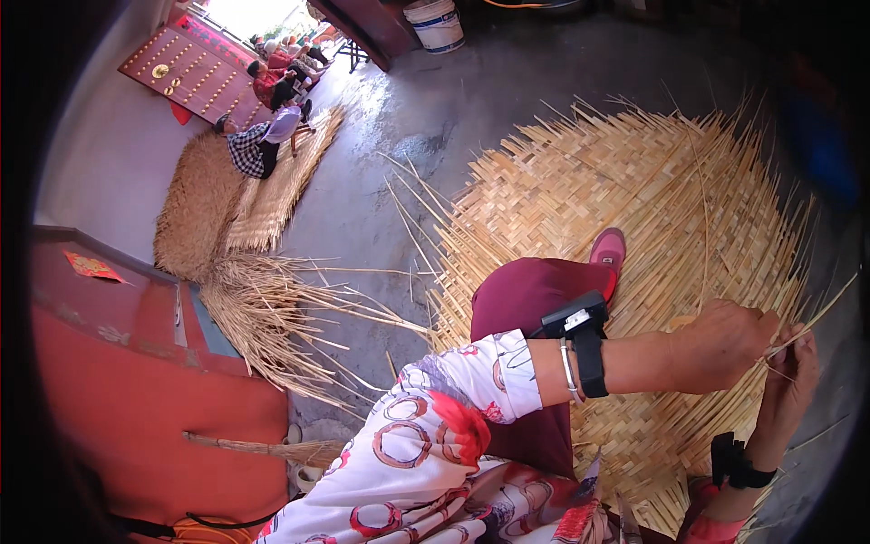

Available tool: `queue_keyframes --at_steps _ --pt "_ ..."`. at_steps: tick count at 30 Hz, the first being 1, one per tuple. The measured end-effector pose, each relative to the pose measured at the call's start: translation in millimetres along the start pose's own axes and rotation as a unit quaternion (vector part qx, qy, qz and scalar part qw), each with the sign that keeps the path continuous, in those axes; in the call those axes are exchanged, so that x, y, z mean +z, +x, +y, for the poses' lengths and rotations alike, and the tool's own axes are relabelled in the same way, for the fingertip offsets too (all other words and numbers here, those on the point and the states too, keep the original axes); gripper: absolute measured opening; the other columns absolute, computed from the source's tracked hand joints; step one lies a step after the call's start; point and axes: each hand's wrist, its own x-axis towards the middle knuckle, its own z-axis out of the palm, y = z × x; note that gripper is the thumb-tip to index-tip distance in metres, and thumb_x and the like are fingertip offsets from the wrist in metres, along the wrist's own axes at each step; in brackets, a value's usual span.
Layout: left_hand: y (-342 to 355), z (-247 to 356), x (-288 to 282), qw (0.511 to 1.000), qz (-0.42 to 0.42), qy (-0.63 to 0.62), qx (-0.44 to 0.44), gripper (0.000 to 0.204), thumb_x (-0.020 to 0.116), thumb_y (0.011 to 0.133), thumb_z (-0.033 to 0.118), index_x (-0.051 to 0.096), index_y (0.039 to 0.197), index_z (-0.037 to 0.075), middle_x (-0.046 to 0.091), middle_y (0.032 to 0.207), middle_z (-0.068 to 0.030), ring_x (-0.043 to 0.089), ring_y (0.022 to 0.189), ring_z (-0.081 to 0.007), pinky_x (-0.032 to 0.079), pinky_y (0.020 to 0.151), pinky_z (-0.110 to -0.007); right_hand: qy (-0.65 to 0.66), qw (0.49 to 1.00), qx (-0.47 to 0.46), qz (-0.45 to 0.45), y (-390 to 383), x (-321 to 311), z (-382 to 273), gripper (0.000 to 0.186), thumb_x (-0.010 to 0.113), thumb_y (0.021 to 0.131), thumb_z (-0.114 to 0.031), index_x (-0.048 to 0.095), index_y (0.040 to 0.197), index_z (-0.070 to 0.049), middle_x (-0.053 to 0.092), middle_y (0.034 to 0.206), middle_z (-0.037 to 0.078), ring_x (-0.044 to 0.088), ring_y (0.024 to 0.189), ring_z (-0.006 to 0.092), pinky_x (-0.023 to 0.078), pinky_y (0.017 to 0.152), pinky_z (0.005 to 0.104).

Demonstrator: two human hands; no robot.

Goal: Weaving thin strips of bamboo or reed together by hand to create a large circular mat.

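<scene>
A large woven mat (634,199) of pale, flat reed-like strips lies on the floor, with loose strip ends along its edge. Above its right edge my two hands meet. My left hand (725,344) is closed in a fist at a thin reed strip (829,308). Close beside it, my right hand (794,374) pinches the same strip between bent fingers. The strip's free end points up and to the right. Exactly where the left fingers grip is hidden by the back of that hand.
My shoe (609,252) rests on the mat. Loose reed strips (272,308) lie in a heap at the left, below another mat (285,181). A person (254,145) sits by that mat; others are by the doorway. A white bucket (435,25) stands at the back.
</scene>
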Motion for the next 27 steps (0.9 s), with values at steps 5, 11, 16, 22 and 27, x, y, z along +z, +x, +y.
queue_keyframes --at_steps 5,11,16,22,27 --pt "3.6 11.3 -8.7 0.995 0.053 -0.077 -0.035 0.018 0.057 0.08 0.009 0.046 0.087 -0.004 0.06 0.07 -0.0185 0.061 0.066 -0.036 0.045 0.056 -0.041 -0.125 0.988 -0.084 0.02 -10.2 13.2 -0.5 0.015 0.051 0.093 -0.012 0.057 0.095 0.001 0.049 0.073 0.0 0.043 0.064 0.0062 0.036 0.061 0.0199" --pt "8.0 16.8 -14.7 0.931 0.067 -0.356 -0.049 0.019 0.052 0.088 0.011 0.054 0.074 -0.001 0.059 0.065 -0.0117 0.06 0.06 -0.0199 0.047 0.054 -0.033 -0.044 0.996 -0.081 0.016 -28.8 22.7 -10.0 0.013 0.052 0.092 -0.011 0.057 0.092 0.002 0.05 0.071 0.001 0.045 0.063 0.0064 0.038 0.058 0.0202" --pt "11.0 11.1 -1.6 0.818 -0.045 -0.554 -0.151 0.016 0.053 0.089 0.01 0.059 0.078 0.0 0.06 0.068 -0.0034 0.054 0.055 -0.0071 0.044 0.047 -0.023 -0.048 0.996 -0.077 -0.003 -39.0 24.0 -16.6 0.012 0.054 0.091 -0.012 0.058 0.091 0.0 0.057 0.077 0.002 0.049 0.067 0.0079 0.041 0.062 0.0215" --pt "12.5 -3.7 -17.7 0.846 -0.031 -0.473 -0.244 0.014 0.054 0.091 0.014 0.061 0.084 0.004 0.056 0.068 0.0001 0.051 0.058 -0.0049 0.04 0.052 -0.019 0.023 0.998 -0.014 -0.049 -16.7 28.0 0.1 0.01 0.06 0.084 -0.007 0.064 0.088 0.002 0.06 0.074 0.003 0.053 0.065 0.0084 0.042 0.061 0.0221" --pt "26.1 -2.1 3.7 0.857 -0.037 -0.474 -0.2 0.019 0.053 0.093 0.015 0.057 0.078 0.003 0.052 0.065 0.001 0.042 0.055 -0.0054 0.033 0.05 -0.019 0.083 0.996 -0.041 0.009 -15.1 9.9 6.1 0.012 0.063 0.079 -0.008 0.066 0.079 0.003 0.059 0.064 0.006 0.054 0.058 0.0122 0.044 0.056 0.0249"
